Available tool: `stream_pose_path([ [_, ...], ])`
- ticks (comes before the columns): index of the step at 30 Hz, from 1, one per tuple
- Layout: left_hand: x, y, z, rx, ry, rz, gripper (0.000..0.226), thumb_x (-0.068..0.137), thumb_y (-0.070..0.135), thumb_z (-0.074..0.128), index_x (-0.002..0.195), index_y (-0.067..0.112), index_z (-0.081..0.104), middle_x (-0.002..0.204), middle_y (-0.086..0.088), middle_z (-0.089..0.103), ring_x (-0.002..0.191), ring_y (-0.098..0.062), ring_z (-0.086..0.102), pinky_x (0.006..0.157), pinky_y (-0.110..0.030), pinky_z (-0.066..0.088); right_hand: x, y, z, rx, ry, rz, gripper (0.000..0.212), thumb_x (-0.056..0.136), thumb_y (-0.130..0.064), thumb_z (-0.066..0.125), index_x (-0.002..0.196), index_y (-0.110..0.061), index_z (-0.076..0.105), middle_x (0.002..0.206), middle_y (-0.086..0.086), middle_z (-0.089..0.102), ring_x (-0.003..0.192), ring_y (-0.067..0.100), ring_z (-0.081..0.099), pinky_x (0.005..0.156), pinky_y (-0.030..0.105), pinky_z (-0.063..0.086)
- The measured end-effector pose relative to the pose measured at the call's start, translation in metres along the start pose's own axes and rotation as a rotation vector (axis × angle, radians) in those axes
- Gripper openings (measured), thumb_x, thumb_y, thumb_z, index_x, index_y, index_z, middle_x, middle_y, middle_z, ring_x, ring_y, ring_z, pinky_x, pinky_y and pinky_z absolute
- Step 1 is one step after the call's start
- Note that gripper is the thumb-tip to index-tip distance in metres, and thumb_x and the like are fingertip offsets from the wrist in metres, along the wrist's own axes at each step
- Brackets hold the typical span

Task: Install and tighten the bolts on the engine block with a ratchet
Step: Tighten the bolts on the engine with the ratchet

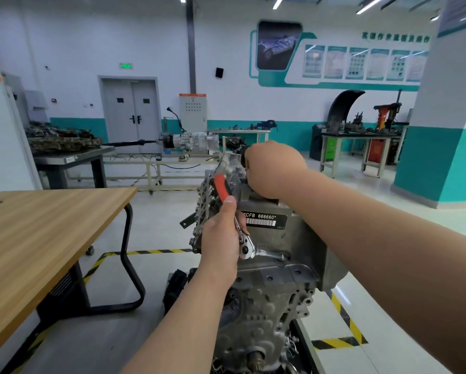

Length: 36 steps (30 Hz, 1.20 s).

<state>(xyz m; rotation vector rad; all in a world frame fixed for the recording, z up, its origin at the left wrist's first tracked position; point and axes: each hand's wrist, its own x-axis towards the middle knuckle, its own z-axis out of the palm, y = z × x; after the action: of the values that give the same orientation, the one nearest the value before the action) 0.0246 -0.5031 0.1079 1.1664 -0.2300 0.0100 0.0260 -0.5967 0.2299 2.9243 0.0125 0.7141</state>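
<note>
Ratchet [244, 249] head sticks out just below L hand [220, 234] grip.

A black label [280, 225] on the engine block's [267, 306] upper face reads "*CFB 666660*" above a white barcode [261, 222].

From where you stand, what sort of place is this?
Likely a car-mechanics training workshop: a grey cast-metal engine block being worked with a red-handled steel ratchet, a silver gearbox on a cream frame behind, and teal wall boards of instruction posters.

Red-handled ratchet [244, 249], socket end against upright grey engine block [267, 306]
</note>
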Motion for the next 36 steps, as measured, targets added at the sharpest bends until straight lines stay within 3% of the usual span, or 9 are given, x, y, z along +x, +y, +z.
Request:
stream_pose_path([
  [4,-0.001,-0.001,0.001,-0.014,0.009,0.009,0.056,0.094,0.047,0.048,0.042,0.027,0.058,0.050,0.006,0.047,0.043,-0.012,0.038,0.042,-0.024,0.029,-0.004,-0.001,0.004,-0.082,0.077,0.026,0.009,0.087,-0.015,0.055,0.090,-0.018,0.047,0.093,0.006,0.049,0.098,0.028,0.047,0.095,0.045,0.037],
  [8,-0.002,-0.001,0.003,-0.018,0.027,0.019,0.056,0.091,0.049,0.049,0.041,0.026,0.055,0.048,0.006,0.045,0.045,-0.014,0.038,0.045,-0.026,0.029,-0.007,0.005,0.010,-0.073,0.115,0.051,0.007,0.091,-0.023,0.054,0.091,-0.016,0.054,0.111,0.006,0.058,0.112,0.030,0.047,0.099,0.044,0.033],
  [12,-0.002,-0.001,0.004,-0.004,0.046,-0.006,0.055,0.089,0.053,0.050,0.042,0.025,0.055,0.050,0.004,0.043,0.049,-0.017,0.040,0.047,-0.028,0.032,-0.032,0.021,0.017,0.251,0.223,0.122,0.036,0.095,-0.039,0.051,0.125,-0.020,0.057,0.127,0.004,0.054,0.120,0.026,0.044,0.104,0.041,0.031],
  [16,-0.003,0.000,0.005,-0.012,0.060,-0.013,0.053,0.087,0.055,0.051,0.044,0.025,0.056,0.052,0.005,0.047,0.051,-0.016,0.043,0.052,-0.029,0.034,-0.088,0.016,0.026,0.461,0.382,0.174,0.034,0.093,-0.027,0.055,0.126,-0.021,0.055,0.126,0.000,0.051,0.116,0.020,0.042,0.101,0.036,0.034],
  [22,-0.013,0.020,0.011,0.077,0.033,-0.099,0.058,0.090,0.057,0.049,0.042,0.024,0.056,0.052,0.002,0.042,0.046,-0.016,0.043,0.048,-0.027,0.033,-0.153,-0.010,0.031,0.422,-0.075,0.008,0.053,0.083,-0.050,0.058,0.129,-0.035,0.036,0.124,-0.014,0.048,0.105,0.014,0.058,0.085,0.034,0.051],
  [26,-0.021,0.039,0.018,0.462,-0.117,0.084,0.047,0.088,0.058,0.050,0.056,0.029,0.068,0.060,0.002,0.064,0.057,-0.015,0.061,0.057,-0.027,0.047,-0.144,-0.012,0.024,0.895,-0.060,0.178,0.029,0.080,-0.039,0.065,0.098,-0.030,0.044,0.092,-0.015,0.064,0.072,0.005,0.066,0.065,0.032,0.057],
  [29,-0.026,0.057,0.022,0.592,-0.290,0.145,0.046,0.090,0.059,0.047,0.068,0.028,0.073,0.064,0.003,0.067,0.059,-0.011,0.061,0.055,-0.023,0.045,-0.140,-0.007,0.017,1.450,-0.156,0.333,0.009,0.083,-0.011,0.063,0.079,-0.015,0.056,0.079,-0.006,0.065,0.059,0.016,0.067,0.059,0.040,0.060],
  [32,-0.032,0.065,0.027,0.660,-0.427,0.186,0.044,0.092,0.054,0.049,0.071,0.024,0.073,0.057,0.007,0.064,0.052,-0.005,0.056,0.053,-0.020,0.042,-0.145,-0.008,0.013,1.689,-0.231,0.436,0.019,0.083,0.000,0.056,0.069,-0.012,0.059,0.063,0.003,0.059,0.055,0.020,0.061,0.054,0.031,0.055],
  [36,-0.043,0.053,0.018,0.725,-0.210,0.368,0.049,0.090,0.060,0.042,0.059,0.025,0.058,0.046,0.010,0.042,0.041,-0.004,0.039,0.042,-0.015,0.034,-0.158,-0.004,0.010,1.855,-0.058,0.592,0.016,0.090,-0.014,0.052,0.075,-0.013,0.056,0.053,0.002,0.052,0.045,0.019,0.052,0.049,0.034,0.052],
])
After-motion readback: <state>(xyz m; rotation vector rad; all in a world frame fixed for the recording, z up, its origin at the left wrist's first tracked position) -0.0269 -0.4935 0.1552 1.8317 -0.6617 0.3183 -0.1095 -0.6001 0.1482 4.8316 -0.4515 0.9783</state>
